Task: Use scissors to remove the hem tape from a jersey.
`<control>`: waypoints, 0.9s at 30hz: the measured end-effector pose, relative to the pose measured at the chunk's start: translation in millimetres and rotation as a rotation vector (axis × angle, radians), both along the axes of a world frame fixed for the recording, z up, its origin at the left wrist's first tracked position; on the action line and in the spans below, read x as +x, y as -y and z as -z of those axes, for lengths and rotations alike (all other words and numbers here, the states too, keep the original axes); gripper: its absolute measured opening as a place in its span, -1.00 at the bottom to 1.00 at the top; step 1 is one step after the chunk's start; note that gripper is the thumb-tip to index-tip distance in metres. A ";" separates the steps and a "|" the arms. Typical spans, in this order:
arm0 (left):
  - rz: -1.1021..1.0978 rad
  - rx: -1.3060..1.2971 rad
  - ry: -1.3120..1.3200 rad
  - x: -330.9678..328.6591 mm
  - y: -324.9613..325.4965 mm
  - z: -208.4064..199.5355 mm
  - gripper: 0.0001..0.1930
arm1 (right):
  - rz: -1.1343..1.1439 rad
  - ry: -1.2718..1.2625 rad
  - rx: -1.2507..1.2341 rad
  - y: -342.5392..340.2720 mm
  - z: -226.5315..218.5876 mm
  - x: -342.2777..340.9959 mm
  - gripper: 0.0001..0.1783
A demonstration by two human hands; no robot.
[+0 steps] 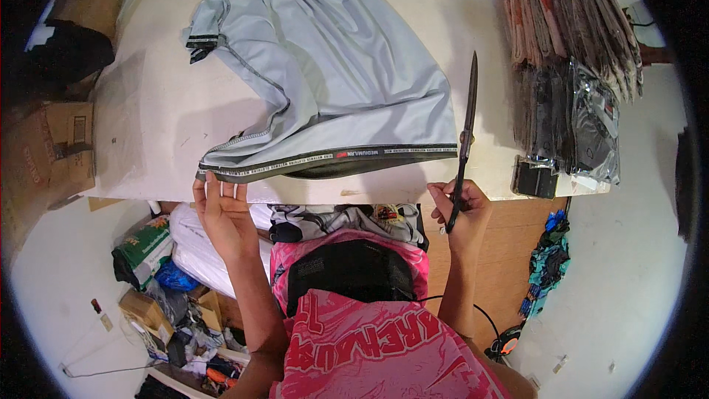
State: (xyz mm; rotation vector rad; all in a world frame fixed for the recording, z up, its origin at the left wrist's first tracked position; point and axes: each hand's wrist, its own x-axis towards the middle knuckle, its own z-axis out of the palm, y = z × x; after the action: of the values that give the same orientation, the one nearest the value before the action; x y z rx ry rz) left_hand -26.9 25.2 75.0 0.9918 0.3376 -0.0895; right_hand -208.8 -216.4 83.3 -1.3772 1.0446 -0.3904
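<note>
A light grey shirt (pixel 332 52) lies spread across the white table, inside out with dark seams showing. Along its hem nearest me runs a black band (pixel 332 162) with white lettering. At the hem's left corner, my left hand (pixel 225 210) pinches the band between thumb and fingers. My right hand (pixel 464 210) grips a pair of dark scissors (pixel 468 114) by the handles. The blades look closed and point away from me, just right of the hem's right end and apart from my left hand.
Stacks of garments in clear bags (pixel 565 37) cover the table's right side, with a small black box (pixel 535 179) at their near end. A cardboard box (pixel 55 162) stands at the left. The white table's (pixel 140 125) near edge runs just below the shirt.
</note>
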 end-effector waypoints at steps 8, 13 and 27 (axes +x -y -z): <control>0.029 -0.041 0.053 8.2 2.6 -3.6 -0.89 | -0.010 0.009 -0.051 5.0 -3.9 12.7 -0.84; 0.047 -0.045 0.095 8.3 11.1 -10.6 -0.95 | -0.030 -0.009 -0.078 4.5 11.7 12.6 -0.85; -0.029 0.059 0.106 13.8 7.6 0.2 -0.95 | -0.013 -0.069 -0.519 50.1 65.5 19.1 -0.70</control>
State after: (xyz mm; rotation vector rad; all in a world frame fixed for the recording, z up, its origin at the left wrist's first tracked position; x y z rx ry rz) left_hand -13.1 17.6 74.8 1.0455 0.2586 -0.0003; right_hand -189.6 -266.5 17.8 -1.8668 1.0296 -0.6384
